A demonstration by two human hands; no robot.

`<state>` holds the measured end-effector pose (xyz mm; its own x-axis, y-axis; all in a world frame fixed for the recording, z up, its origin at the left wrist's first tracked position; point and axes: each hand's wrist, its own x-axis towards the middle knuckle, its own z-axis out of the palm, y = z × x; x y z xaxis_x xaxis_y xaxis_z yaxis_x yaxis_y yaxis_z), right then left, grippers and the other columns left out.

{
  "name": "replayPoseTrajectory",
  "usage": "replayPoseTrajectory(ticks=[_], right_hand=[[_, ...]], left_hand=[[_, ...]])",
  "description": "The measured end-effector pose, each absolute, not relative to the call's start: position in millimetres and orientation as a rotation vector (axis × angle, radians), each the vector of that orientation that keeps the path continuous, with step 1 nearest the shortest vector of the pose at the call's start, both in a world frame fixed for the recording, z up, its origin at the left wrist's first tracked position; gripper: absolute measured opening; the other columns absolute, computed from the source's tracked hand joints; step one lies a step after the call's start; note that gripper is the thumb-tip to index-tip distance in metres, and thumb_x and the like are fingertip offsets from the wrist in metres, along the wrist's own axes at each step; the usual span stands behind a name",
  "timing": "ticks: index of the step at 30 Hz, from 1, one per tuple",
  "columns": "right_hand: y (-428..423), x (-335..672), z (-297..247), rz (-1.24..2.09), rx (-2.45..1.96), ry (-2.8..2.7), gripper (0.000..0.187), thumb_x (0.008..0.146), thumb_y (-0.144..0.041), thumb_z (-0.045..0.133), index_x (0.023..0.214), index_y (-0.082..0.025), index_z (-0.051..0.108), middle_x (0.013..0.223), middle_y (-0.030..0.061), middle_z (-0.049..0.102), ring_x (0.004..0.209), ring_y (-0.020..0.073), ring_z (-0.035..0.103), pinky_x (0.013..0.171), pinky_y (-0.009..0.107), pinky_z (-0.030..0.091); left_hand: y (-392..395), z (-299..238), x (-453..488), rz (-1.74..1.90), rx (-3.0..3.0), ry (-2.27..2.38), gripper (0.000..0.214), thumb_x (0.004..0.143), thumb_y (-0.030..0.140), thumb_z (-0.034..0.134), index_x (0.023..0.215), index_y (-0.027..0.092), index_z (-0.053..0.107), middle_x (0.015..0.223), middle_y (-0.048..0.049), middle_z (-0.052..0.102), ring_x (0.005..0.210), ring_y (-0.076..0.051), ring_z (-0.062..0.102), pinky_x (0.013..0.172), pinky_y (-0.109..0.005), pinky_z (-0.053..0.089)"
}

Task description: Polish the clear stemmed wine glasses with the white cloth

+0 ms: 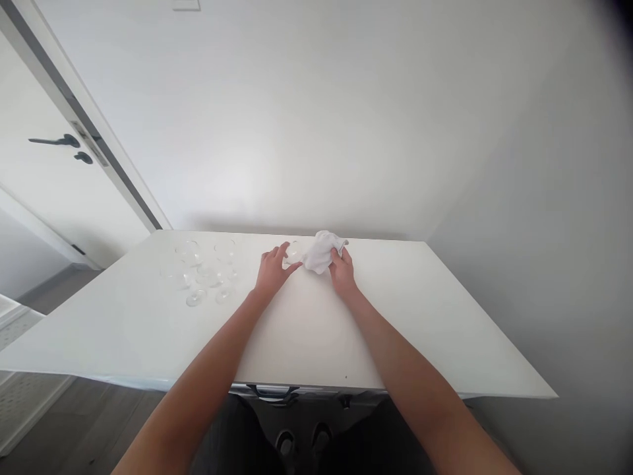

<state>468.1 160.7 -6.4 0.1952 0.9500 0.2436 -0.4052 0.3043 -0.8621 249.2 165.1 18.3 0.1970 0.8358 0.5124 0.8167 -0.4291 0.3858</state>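
Currently, both hands are working together above the far half of the white table (405, 316), close to its back edge. The left hand (273, 267) is gripping a clear glass (295, 251): the index finger is curving along the far side, the thumb is reaching along the near side, and the glass is sitting between them. The right hand (342, 269) is clasping a crumpled white cloth (320, 254), with the thumb lying over the fabric and the fingers wrapping behind it. The cloth is meeting the right-hand end of the glass and is hiding part of it; how far it is reaching inside cannot be determined.

To the left of the left hand, well apart from it, several more clear glasses (211, 274) are standing or lying in a loose cluster on the table. Their outlines are overlapping and fading into the white surface, so the exact count is remaining unclear.

Behind the table, a pale wall (316, 132) is rising from the back edge. On the far left, a white door (44, 175) is bearing a dark lever handle (68, 140). Below the front edge, two shoes (285, 443) are resting on the floor
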Motion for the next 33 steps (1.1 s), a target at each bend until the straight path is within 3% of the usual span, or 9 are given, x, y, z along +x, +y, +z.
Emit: replayPoseTrajectory(ticks=[4,8,11,15,18,20,25,30,33], right_hand=[[155,463,-4,0.908,-0.895,-1.283,0.036,0.095,-0.047,0.061,0.121,-0.022,0.068,0.125,0.0073,0.07,0.119,0.0273,0.062,0.107,0.043,0.047],[149,459,1,0.88,-0.969,-1.458,0.033,0.097,-0.042,0.057,0.123,-0.024,0.065,0.117,0.0065,0.07,0.107,0.0253,0.062,0.101,0.042,0.048],[145,457,3,0.967,-0.92,-1.432,0.042,0.094,-0.04,0.065,0.133,-0.028,0.057,0.121,0.0052,0.066,0.106,0.0222,0.061,0.098,0.039,0.052],[144,454,2,1.011,-0.862,-1.466,0.065,0.092,-0.045,0.069,0.149,-0.031,0.043,0.141,0.0079,0.058,0.124,0.0232,0.056,0.111,0.042,0.045],[149,454,2,0.961,-0.877,-1.498,0.065,0.093,-0.054,0.065,0.15,-0.03,0.045,0.16,0.0077,0.043,0.147,0.025,0.039,0.125,0.044,0.029],[151,456,3,0.938,-0.869,-1.499,0.06,0.095,-0.059,0.061,0.146,-0.029,0.05,0.162,0.0061,0.041,0.151,0.0249,0.033,0.127,0.043,0.023],[149,465,8,0.908,-0.853,-1.449,0.052,0.098,-0.064,0.051,0.137,-0.031,0.057,0.134,0.0054,0.061,0.125,0.0256,0.056,0.116,0.044,0.04],[139,463,10,0.828,-0.882,-1.527,0.059,0.097,-0.067,0.05,0.146,-0.033,0.05,0.12,0.0059,0.063,0.113,0.0265,0.058,0.107,0.043,0.045],[140,457,11,0.835,-0.949,-1.605,0.064,0.097,-0.067,0.05,0.152,-0.035,0.045,0.098,0.0037,0.064,0.095,0.0251,0.061,0.097,0.043,0.049]], left_hand=[[176,12,247,0.809,2.533,1.629,0.065,0.094,0.049,0.066,0.154,0.039,0.043,0.119,-0.0046,0.062,0.078,-0.017,0.069,0.063,-0.028,0.046],[179,5,247,0.711,2.719,1.533,0.064,0.097,0.042,0.063,0.157,0.035,0.041,0.118,-0.0075,0.062,0.083,-0.018,0.068,0.081,-0.032,0.049],[179,2,251,0.759,2.818,1.37,0.063,0.099,0.044,0.059,0.157,0.028,0.042,0.117,-0.0126,0.064,0.092,-0.023,0.067,0.096,-0.04,0.045],[176,2,251,0.804,2.782,1.31,0.059,0.096,0.054,0.059,0.149,0.03,0.054,0.114,-0.0146,0.068,0.094,-0.026,0.067,0.1,-0.043,0.042],[174,1,249,0.78,2.758,1.361,0.06,0.092,0.064,0.059,0.141,0.029,0.063,0.106,-0.014,0.073,0.089,-0.027,0.068,0.095,-0.041,0.044],[173,0,249,0.765,2.738,1.425,0.065,0.09,0.07,0.058,0.141,0.03,0.063,0.099,-0.012,0.075,0.083,-0.026,0.068,0.083,-0.037,0.045],[169,-3,255,0.801,2.653,1.479,0.073,0.088,0.074,0.059,0.148,0.033,0.057,0.077,-0.004,0.073,0.069,-0.022,0.067,0.063,-0.029,0.037],[165,-5,261,0.884,2.65,1.551,0.067,0.092,0.073,0.052,0.144,0.032,0.062,0.081,-0.0065,0.073,0.071,-0.02,0.066,0.063,-0.028,0.037],[164,-5,260,0.896,2.622,1.574,0.064,0.094,0.071,0.05,0.142,0.031,0.064,0.074,-0.0064,0.069,0.069,-0.02,0.065,0.064,-0.028,0.038]])
